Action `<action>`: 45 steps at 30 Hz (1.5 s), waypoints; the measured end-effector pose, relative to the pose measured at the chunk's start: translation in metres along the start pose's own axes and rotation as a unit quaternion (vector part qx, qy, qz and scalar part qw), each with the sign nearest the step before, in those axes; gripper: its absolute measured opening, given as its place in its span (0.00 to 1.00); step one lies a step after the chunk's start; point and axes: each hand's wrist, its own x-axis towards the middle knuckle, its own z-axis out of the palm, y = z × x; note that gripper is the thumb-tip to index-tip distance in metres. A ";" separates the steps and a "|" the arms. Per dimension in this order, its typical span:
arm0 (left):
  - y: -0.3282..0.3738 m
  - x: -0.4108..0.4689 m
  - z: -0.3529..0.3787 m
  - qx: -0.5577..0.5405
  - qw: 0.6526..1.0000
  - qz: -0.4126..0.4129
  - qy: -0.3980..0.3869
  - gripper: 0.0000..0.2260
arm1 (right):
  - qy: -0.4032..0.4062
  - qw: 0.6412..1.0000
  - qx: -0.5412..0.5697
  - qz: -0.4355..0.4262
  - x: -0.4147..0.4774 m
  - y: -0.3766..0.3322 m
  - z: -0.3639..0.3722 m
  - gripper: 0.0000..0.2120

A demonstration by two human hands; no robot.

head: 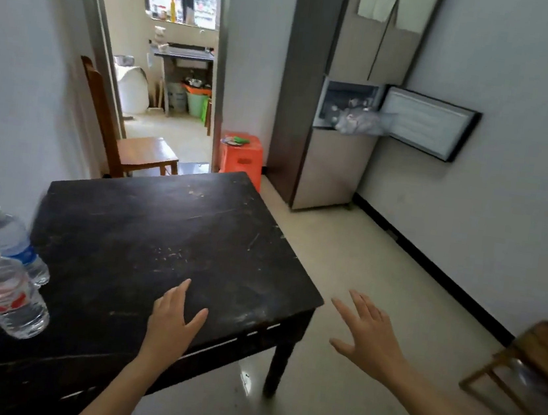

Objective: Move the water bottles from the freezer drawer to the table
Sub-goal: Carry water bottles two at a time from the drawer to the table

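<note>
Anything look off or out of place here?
Yes: the freezer door on the fridge hangs wide open, and a clear plastic bag bulges out past the compartment's front. The dark table is scratched and worn. Both water bottles stand upright near its left edge; nothing looks spilled.

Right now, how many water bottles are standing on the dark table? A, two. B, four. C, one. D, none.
A: two stand near the left edge of the table, the blue-label bottle just behind the red-label bottle, while the left hand and the right hand are open and hold nothing.
</note>
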 end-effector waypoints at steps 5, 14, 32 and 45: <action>0.048 -0.014 0.028 -0.007 0.997 0.052 -0.051 0.29 | 0.010 0.998 -0.038 0.054 -0.069 0.042 -0.017 0.45; 0.161 -0.119 0.109 -0.005 0.980 0.163 -0.116 0.29 | 0.072 0.983 -0.046 0.163 -0.246 0.128 -0.035 0.43; 0.357 -0.263 0.261 0.031 0.936 0.303 -0.178 0.28 | 0.119 0.953 -0.088 0.264 -0.452 0.311 -0.075 0.32; 0.506 -0.195 0.407 -0.027 0.936 0.300 -0.184 0.28 | 0.097 0.946 -0.065 0.302 -0.402 0.498 -0.108 0.29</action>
